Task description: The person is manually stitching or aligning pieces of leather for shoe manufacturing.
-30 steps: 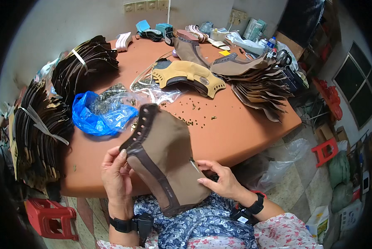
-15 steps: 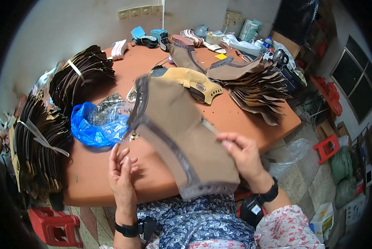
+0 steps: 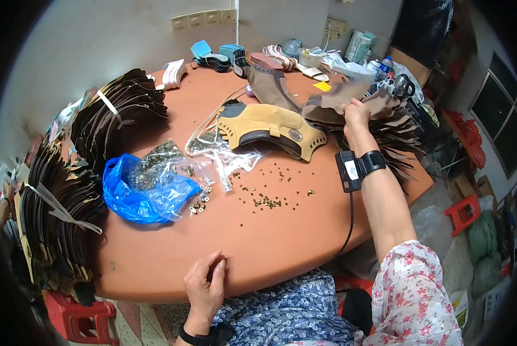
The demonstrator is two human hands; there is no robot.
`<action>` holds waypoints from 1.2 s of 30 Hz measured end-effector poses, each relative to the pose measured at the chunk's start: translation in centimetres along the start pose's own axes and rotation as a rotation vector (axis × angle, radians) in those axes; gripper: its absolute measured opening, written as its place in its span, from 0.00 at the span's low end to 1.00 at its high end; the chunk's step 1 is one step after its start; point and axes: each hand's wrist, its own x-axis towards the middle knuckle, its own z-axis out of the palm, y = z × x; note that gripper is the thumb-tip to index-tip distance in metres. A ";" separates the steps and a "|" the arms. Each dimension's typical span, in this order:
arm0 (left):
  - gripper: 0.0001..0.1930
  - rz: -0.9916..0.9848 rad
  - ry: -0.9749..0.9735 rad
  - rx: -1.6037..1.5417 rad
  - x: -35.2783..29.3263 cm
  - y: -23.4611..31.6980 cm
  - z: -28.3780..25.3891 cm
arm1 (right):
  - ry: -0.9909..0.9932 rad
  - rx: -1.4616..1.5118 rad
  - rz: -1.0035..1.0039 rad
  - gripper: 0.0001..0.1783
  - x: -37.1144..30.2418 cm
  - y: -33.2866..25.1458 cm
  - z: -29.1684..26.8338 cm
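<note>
My right hand reaches to the stack of brown leather shoe uppers at the far right. Its fingers are pinched on the edge of a brown upper, blurred, at the top of that stack. At the front edge of the table, my left hand rests with fingers loosely bent and the thumb apart, nothing visible in it. Beyond it, small brass eyelets lie scattered over the tabletop. A tan upper with a row of holes lies behind them, beside another brown upper.
A blue plastic bag with metal fittings sits left of centre, next to a clear bag. Tied bundles of dark uppers line the left side. Soles and bottles stand along the back. A red stool is below left.
The brown upper held over the table's middle has left there, uncovering the eyelets. My right hand has moved far right to the stack; my left hand has moved nearer and right.
</note>
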 end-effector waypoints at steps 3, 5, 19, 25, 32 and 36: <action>0.08 0.011 0.018 -0.001 -0.1 -0.2 0.0 | -0.004 -0.137 -0.018 0.31 1.3 1.6 0.4; 0.08 0.014 0.008 0.007 -0.1 -0.1 0.0 | -0.002 -0.186 -0.085 0.32 2.0 2.3 0.7; 0.06 0.066 0.018 0.040 0.0 0.0 -0.3 | -0.812 -0.958 -0.820 0.27 -13.8 -1.4 2.5; 0.06 0.038 0.002 0.021 -0.1 0.1 -0.4 | -0.687 -1.068 -1.060 0.13 -12.7 1.6 3.6; 0.06 0.083 -0.005 0.052 0.0 0.4 -0.6 | -0.299 -0.973 -1.131 0.06 -10.3 -1.5 2.9; 0.07 0.070 -0.023 0.027 0.0 0.0 -0.4 | -0.233 -0.859 -1.151 0.10 -11.8 -6.1 0.2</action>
